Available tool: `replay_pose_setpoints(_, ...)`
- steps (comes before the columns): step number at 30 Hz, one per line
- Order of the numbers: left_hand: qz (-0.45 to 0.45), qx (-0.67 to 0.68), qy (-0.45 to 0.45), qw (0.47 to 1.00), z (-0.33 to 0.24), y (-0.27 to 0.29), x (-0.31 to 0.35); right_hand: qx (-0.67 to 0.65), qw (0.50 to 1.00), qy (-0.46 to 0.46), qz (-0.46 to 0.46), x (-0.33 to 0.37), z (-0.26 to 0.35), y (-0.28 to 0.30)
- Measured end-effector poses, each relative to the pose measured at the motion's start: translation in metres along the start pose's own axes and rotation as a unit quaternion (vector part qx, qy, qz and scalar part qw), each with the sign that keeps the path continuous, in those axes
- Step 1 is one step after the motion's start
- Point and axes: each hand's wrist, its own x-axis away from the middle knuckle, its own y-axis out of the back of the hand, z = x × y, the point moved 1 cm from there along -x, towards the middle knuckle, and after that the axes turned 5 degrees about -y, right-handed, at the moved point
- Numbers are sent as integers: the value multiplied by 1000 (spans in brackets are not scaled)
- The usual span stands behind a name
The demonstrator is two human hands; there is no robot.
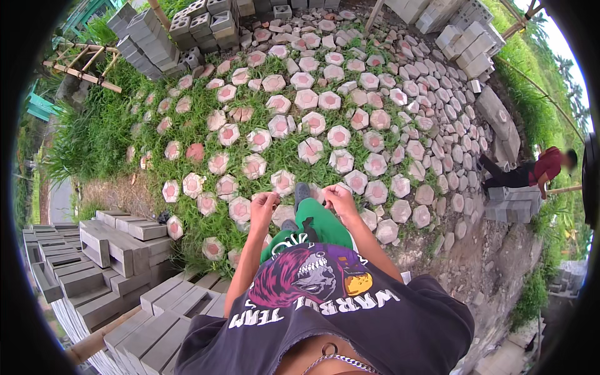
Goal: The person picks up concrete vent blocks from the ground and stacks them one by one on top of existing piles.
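Note:
My left hand is held out in front of my body, its fingers curled together in a pinch. Level with it, my right hand is also closed, with the fingers bent in toward the thumb. Anything inside either hand is too small or hidden to make out. The two hands are apart, one on each side of my green trousers and a dark shoe. Below them spreads a ground of hexagonal paving stones with reddish centres, grass growing between them.
Grey concrete blocks are stacked at the left, with more blocks at the far left and pale ones at the far right. A person in a red top is by grey blocks at the right. Bare dirt lies right of me.

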Motion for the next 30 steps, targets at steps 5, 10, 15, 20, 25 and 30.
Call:
replay_pose_setpoints(5, -1, -28, -14, 1000, 1, 2, -69, -29, 1000, -4, -6, -66, 19, -9)
replay_pose_setpoints(10, -26, -84, -62, 994, -41, 20, -162, -30, 999, -15, 8, -158, 72, -41)
replay_pose_setpoints(15, -70, -102, -77, 989, -102, 35, -243, 20, 998, 45, 25, -247, 143, -72)
replay_pose_setpoints(20, -112, -40, -52, 992, -136, 23, -302, 69, 996, 56, 0, -306, 215, -88)
replay_pose_setpoints(25, -60, -76, -48, 994, -136, 29, -367, 49, 994, 92, -37, -367, 239, -112)
replay_pose_setpoints(30, -29, -155, -95, 983, -159, 49, -478, 4, 995, 67, -70, -419, 261, -148)
